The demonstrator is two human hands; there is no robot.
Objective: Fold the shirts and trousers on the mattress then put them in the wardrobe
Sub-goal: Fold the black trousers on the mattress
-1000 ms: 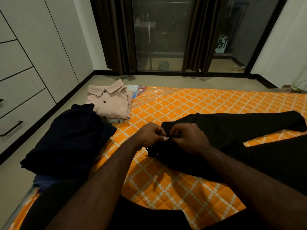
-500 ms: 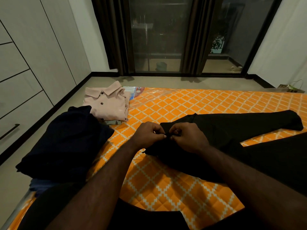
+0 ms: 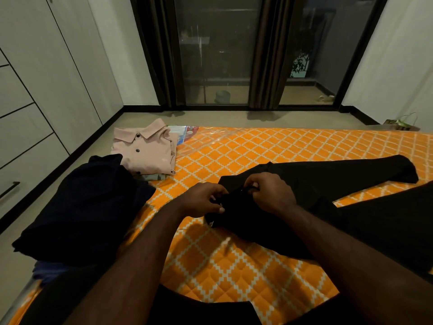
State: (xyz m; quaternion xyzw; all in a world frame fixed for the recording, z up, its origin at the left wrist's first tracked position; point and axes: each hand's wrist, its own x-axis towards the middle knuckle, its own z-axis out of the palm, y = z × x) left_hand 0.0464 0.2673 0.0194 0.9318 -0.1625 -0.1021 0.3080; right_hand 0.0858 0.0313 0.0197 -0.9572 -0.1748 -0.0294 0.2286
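Surroundings: orange quilted mattress (image 3: 257,156) fills centre and right of frame. Folded pink shirt (image 3: 150,153) sits on its far-left corner, upper left of centre, on top of another folded item whose edge just shows. Dark navy garment pile (image 3: 82,202) lies at left, nearer you, overlapping the shirt's near edge. Wardrobe (image 3: 35,90) w/ drawer fronts runs down the left edge. Glass door (image 3: 215,55) and dark curtains (image 3: 267,55) are at top centre. Nothing lies btwn your hands and the trousers; your forearms cover part of the lower mattress.

Vs 0.5 s ago: your hands were knuckle to knuckle, now a small gap shows btwn them. L hand sits a bit lower and further left. The fabric btwn them looks more bunched. Shirt and navy pile are unchanged.

Task item: black trousers (image 3: 328,177) lie on the mattress, centre to right. One leg runs to the right edge of frame, the other to lower right. The waist end is at frame centre, right at your fingers. Left hand (image 3: 201,200): fingers curled, thumb and fingertips pinching the waist edge. Right hand (image 3: 269,193): fingers curled over a fold of the same waist end, gripping it, just right of and above the L hand.
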